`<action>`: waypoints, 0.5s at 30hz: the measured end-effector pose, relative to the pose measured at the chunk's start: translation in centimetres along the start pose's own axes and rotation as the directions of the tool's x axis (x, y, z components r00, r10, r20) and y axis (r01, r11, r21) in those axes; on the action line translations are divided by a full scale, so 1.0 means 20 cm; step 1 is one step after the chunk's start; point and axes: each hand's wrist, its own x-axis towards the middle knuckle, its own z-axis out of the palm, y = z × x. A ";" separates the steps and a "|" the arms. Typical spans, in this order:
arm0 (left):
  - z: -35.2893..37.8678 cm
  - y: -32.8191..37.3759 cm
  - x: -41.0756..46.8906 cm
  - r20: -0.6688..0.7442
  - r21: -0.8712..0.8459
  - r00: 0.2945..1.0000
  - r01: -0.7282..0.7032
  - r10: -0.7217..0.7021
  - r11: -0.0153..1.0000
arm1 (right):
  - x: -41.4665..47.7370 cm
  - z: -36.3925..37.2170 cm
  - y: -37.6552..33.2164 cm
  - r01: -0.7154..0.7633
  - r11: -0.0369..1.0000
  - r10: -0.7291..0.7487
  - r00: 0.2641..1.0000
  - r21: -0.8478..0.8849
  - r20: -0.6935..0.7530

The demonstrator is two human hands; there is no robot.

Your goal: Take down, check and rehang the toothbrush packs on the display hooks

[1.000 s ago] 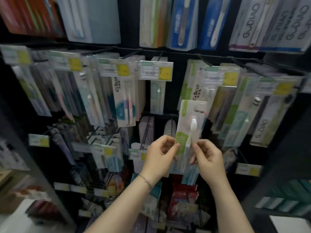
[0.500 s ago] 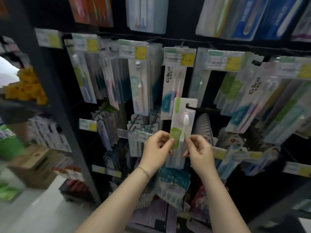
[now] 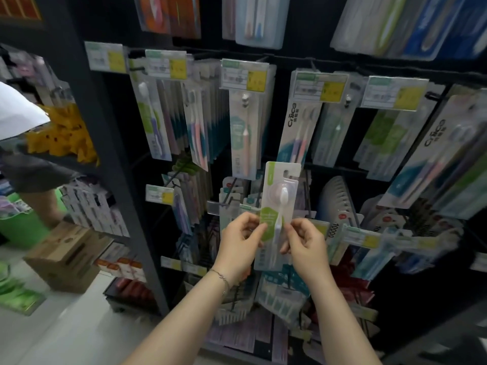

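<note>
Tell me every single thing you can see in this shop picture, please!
held toothbrush pack: one, white and green card with a white brush, centre, upright, off the hooks.
hanging toothbrush packs: many, mostly white, green and teal, on hooks across the rack.
price tags: several, white with yellow patches, at the hook ends.
rack post: one, dark grey, left of the packs.
yellow goods: a heap, yellow, shelf at far left; too blurred to name.
cardboard box: one, brown, floor at lower left.
bracelet: one, thin, on the left wrist.
left hand: one, pinches the held pack's left edge.
right hand: one, pinches its right edge.
</note>
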 end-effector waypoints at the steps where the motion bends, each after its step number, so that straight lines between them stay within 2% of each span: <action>1: 0.00 0.00 0.01 -0.001 -0.010 1.000 -0.001 0.001 1.000 | 0.00 0.00 0.00 0.000 1.000 0.000 1.000 -0.003 -0.005; 15: 0.25 0.13 0.15 0.121 -0.055 0.989 -0.082 0.088 0.995 | 0.13 -0.24 -0.08 0.050 0.998 -0.053 0.987 -0.024 -0.155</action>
